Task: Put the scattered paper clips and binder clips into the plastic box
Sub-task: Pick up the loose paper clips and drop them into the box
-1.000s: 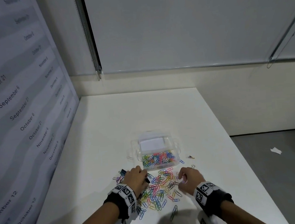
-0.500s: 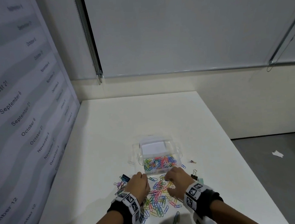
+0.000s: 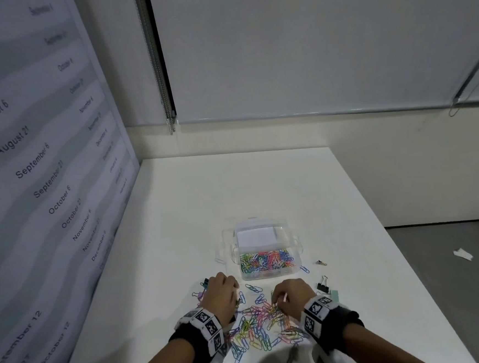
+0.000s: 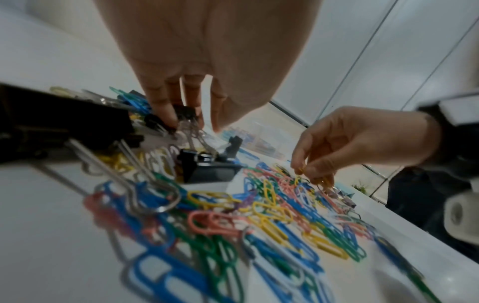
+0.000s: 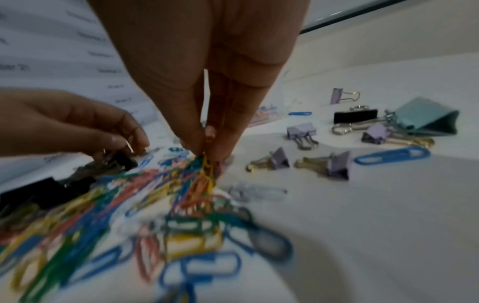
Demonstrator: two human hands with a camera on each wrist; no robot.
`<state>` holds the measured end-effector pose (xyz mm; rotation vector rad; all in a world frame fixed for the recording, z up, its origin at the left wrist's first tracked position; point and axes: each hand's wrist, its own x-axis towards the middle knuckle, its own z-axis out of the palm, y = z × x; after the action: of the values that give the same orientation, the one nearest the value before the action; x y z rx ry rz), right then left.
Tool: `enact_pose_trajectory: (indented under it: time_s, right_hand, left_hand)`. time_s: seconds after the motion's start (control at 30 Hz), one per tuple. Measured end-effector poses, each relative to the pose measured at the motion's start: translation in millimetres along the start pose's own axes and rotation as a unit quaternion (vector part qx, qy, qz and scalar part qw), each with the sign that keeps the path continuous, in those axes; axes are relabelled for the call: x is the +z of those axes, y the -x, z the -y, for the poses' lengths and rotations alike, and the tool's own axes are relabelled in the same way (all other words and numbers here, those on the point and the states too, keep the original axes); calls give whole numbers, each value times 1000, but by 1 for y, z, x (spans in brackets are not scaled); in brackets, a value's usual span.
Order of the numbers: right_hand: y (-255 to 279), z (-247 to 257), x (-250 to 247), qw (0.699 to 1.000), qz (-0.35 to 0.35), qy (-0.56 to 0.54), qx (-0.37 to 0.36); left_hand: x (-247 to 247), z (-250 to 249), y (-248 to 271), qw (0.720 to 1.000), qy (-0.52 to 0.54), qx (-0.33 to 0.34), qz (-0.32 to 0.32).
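Note:
A heap of coloured paper clips (image 3: 261, 325) lies on the white table near its front edge, just in front of the clear plastic box (image 3: 265, 251), which holds several clips. My left hand (image 3: 223, 295) sits at the heap's left side and pinches a small black binder clip (image 4: 185, 113) by its body. My right hand (image 3: 288, 295) is over the heap's right side, its fingertips (image 5: 207, 147) pinching a bunch of paper clips (image 5: 206, 170) off the pile. More black binder clips (image 4: 204, 168) lie beside my left hand.
Right of the heap lie several small purple binder clips (image 5: 334, 164), a black binder clip (image 3: 323, 285) and a large teal one (image 5: 427, 119). A small clip (image 3: 320, 262) sits right of the box. A dated panel (image 3: 31, 169) stands along the table's left edge.
My right hand has moved left from the heap's right edge onto the pile and closed on paper clips. The left hand has stayed at the heap's left side.

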<state>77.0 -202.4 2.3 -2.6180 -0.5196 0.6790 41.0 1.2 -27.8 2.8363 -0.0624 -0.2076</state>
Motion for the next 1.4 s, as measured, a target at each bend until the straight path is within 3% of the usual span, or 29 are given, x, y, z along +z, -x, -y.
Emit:
enact_pose_trajectory:
  time_s: [0.03, 0.2, 0.37, 0.47, 0.6, 0.77, 0.93, 1.07, 1.2, 1.27, 1.4]
  right_hand:
    - [0, 1, -5, 1000, -12, -17, 4]
    - [-10, 11, -41, 990, -95, -103, 21]
    - [-26, 12, -63, 974, -152, -169, 24]
    - [-25, 9, -57, 979, -139, -145, 24]
    - [-10, 0, -37, 994, -92, -66, 5]
    - [13, -11, -5, 995, 99, 10, 28]
    - [23, -6, 16, 994, 102, 34, 4]
    - [17, -3, 18, 996, 84, 25, 8]
    - [12, -7, 3, 998, 47, -19, 28]
    - [9, -8, -8, 998, 34, -42, 35]
    - [0, -6, -28, 995, -2, -89, 42]
  left_hand:
    - [0, -1, 2, 999, -38, 23, -4]
    - [0, -26, 8, 998, -9, 60, 30]
    - [3, -49, 13, 983, 32, 101, 150]
    - [8, -49, 11, 971, -35, 131, 196]
    - [13, -45, 9, 969, -73, 131, 196]
    - [14, -42, 7, 980, -6, 108, 167]
    - [14, -45, 5, 985, 48, 68, 154]
    - [7, -43, 2, 972, 202, -8, 122]
    - [1, -38, 1, 910, 380, -92, 141]
    - [-3, -37, 0, 856, 476, -121, 159]
    - [-13, -43, -3, 652, 706, -223, 163]
